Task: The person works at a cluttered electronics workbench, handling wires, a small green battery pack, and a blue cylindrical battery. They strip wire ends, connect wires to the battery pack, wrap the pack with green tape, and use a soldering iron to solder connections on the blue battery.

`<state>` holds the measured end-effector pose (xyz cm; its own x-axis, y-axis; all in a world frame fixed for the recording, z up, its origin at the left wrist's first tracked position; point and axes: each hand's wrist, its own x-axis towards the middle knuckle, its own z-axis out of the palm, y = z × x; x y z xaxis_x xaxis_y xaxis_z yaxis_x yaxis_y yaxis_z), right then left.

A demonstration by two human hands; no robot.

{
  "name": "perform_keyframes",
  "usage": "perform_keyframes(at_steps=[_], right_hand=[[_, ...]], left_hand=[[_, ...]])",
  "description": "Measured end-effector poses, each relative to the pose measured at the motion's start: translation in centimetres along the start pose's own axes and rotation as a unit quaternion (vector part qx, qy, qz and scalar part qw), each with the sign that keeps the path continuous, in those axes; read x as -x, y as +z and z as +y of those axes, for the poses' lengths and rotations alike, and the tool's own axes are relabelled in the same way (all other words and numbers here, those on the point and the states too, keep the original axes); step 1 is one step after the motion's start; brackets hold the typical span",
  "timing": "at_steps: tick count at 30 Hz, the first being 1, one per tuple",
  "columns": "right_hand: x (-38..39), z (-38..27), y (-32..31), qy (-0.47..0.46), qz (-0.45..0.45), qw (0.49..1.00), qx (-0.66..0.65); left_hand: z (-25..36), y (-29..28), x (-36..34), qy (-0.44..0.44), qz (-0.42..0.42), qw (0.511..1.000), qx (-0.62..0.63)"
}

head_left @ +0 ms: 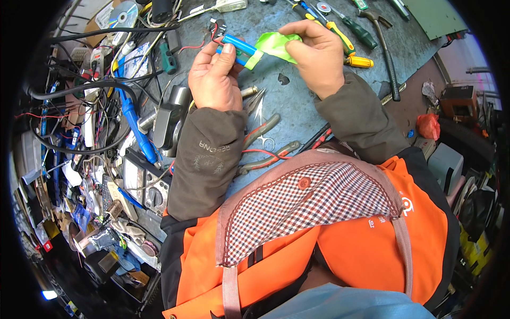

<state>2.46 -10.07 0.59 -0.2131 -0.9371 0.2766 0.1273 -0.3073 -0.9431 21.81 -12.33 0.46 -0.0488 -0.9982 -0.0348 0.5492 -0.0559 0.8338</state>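
My left hand (218, 82) is closed around a blue battery pack (240, 43) made of cylindrical cells, pinching it between thumb and fingers. A red wire runs from its far end. Bright green tape (275, 44) wraps the pack's right end, and a loose, crumpled piece stretches away to the right. My right hand (317, 56) pinches that loose piece between thumb and fingers. Both hands are raised over the blue-grey bench top (297, 114). Pliers with red-and-grey handles (264, 130) and small scissors (265, 141) lie below and between my forearms.
A hammer (387, 53), yellow-handled screwdrivers (340, 38) and a green-handled screwdriver (360, 33) lie at the far right. Tangled cables, a blue soldering iron (133, 119), a metal heat-gun-like tool (172, 119) and a multimeter (151, 189) crowd the left side.
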Motion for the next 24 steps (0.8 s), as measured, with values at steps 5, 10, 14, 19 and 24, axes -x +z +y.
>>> perform_keyframes(at_steps=[5,10,14,19,24], right_hand=[[-0.5,-0.7,-1.3,0.163,-0.113,0.978,-0.063],[-0.1,0.1,-0.2,0.033,-0.191,0.979,0.065],[0.2,-1.1,0.3,0.085,-0.224,0.964,0.118],[-0.2,-2.1,0.3,0.125,-0.218,0.95,0.187],[-0.3,-0.7,-0.2,0.129,-0.208,0.965,0.099]], left_hand=[[-0.2,-0.8,-0.4,-0.009,0.009,0.999,0.032],[0.6,-0.4,-0.5,-0.103,-0.015,0.992,0.065],[0.2,-1.4,-0.9,-0.125,-0.04,0.99,0.06],[0.0,-1.0,-0.4,-0.08,0.01,0.996,0.026],[-0.2,0.1,0.4,-0.057,0.047,0.997,0.014]])
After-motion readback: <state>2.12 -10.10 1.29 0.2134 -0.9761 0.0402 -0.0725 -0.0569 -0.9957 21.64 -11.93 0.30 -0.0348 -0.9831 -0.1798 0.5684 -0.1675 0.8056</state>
